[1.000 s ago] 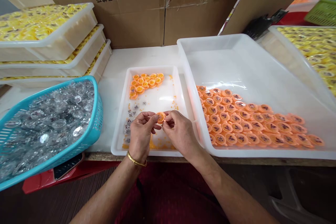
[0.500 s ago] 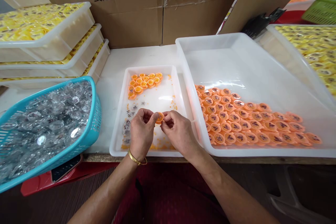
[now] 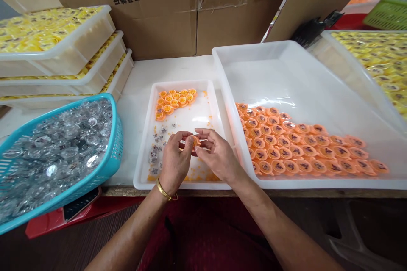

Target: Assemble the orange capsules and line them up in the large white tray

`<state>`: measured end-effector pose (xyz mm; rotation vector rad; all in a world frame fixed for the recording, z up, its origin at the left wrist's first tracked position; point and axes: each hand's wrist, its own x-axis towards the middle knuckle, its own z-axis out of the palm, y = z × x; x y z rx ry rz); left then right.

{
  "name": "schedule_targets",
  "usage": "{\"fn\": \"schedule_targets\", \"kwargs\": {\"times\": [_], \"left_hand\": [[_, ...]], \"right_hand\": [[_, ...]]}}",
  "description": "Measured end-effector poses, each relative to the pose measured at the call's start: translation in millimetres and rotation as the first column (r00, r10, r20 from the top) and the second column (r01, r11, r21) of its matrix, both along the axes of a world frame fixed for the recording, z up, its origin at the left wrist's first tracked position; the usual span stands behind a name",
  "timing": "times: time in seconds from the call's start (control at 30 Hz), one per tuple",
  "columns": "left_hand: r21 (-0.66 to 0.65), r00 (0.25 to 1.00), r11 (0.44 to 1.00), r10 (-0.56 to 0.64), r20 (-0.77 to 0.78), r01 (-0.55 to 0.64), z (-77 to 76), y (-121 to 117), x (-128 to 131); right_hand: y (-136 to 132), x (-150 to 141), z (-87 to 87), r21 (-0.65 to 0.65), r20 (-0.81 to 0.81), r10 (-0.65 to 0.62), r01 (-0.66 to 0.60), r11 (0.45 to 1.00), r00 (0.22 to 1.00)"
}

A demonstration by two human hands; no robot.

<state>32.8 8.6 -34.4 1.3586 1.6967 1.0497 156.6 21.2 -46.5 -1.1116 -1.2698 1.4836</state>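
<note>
Over the small white tray [image 3: 144, 127], my left hand [image 3: 174, 159] pinches a small orange plastic cup [image 3: 196, 140] between thumb and fingers. My right hand [image 3: 221, 159] has its thumb and fingers around the other side of the same cup, which they partly hide. Orange cups filled with orange bits [image 3: 174, 102] stand in a group at the tray's back left. Clear plastic pieces with printed pictures [image 3: 154, 154] lie along its left side, and loose orange bits are scattered on its bottom. Beside it, a large white tray [image 3: 273, 72] contains rows of orange cups with picture tops [image 3: 295, 151].
A blue basket [image 3: 117, 135] of clear plastic pieces [image 3: 68, 142] stands at left, above a red stool [image 3: 41, 224] with a phone [image 3: 81, 205]. Stacked trays of yellow pieces [image 3: 85, 46] rise behind it. Cardboard boxes [image 3: 159, 29] wall off the back. Another yellow-filled tray [image 3: 381, 59] is at right.
My right fingers have spread and stretched forward around the orange cup, having been curled at its edge. The cup has tilted and shifted slightly right; my left hand still pinches it.
</note>
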Motion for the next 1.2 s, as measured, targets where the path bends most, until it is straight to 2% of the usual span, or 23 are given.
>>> {"fn": "schedule_targets", "kwargs": {"times": [0.13,0.3,0.37,0.5,0.57,0.63,0.73,0.87,0.97,1.03,1.1,1.2], "left_hand": [[0.065,0.996,0.996,-0.06,-0.069,0.064,2.5,-4.8,4.1],[0.167,0.981,0.98,-0.079,-0.178,0.109,2.2,-9.6,6.2],[0.138,0.991,0.985,-0.087,-0.101,0.101,1.4,-9.2,4.3],[-0.004,0.971,0.993,-0.115,0.207,0.118,0.8,-9.2,-1.9],[-0.015,0.956,0.989,-0.135,0.261,0.144,1.1,-9.8,-3.4],[-0.03,0.959,0.986,-0.154,0.237,0.165,1.7,-9.6,-3.7],[-0.069,0.979,0.98,-0.178,0.098,0.185,4.3,-8.0,-3.9],[-0.017,0.972,0.981,-0.195,-0.127,0.195,11.2,-12.7,-3.9],[-0.025,0.967,0.986,-0.164,-0.196,0.162,14.6,-20.2,-2.7],[-0.051,0.976,0.992,-0.121,-0.179,0.114,16.0,-23.5,-1.5],[-0.109,0.985,0.987,-0.129,-0.119,0.116,18.1,-24.4,-0.9],[-0.15,0.972,0.961,-0.23,0.042,0.233,20.7,-21.6,-4.0]], "right_hand": [[1.0,2.5,2.2,-0.076,-0.134,0.005,-0.016,0.997,0.991],[1.3,5.7,3.4,-0.079,-0.184,-0.014,-0.001,0.997,0.983],[1.0,5.8,4.2,-0.08,-0.196,-0.028,0.013,0.997,0.98],[0.5,5.1,3.8,-0.057,-0.18,-0.091,0.082,0.995,0.979],[0.6,4.8,2.7,-0.032,-0.164,-0.108,0.104,0.994,0.981],[1.0,4.5,2.1,-0.029,-0.153,-0.104,0.1,0.995,0.983],[1.9,3.9,3.1,-0.063,-0.159,-0.101,0.092,0.994,0.982],[0.8,3.7,6.8,-0.125,-0.183,-0.089,0.066,0.99,0.979],[-3.0,4.2,9.6,-0.165,-0.183,-0.052,0.021,0.986,0.982],[-6.9,5.2,12.9,-0.174,-0.16,-0.037,0.009,0.985,0.987],[-9.6,10.9,19.4,-0.164,-0.124,-0.025,0.005,0.987,0.992],[-0.1,44.5,35.9,-0.113,-0.122,-0.035,0.021,0.993,0.992]]}}
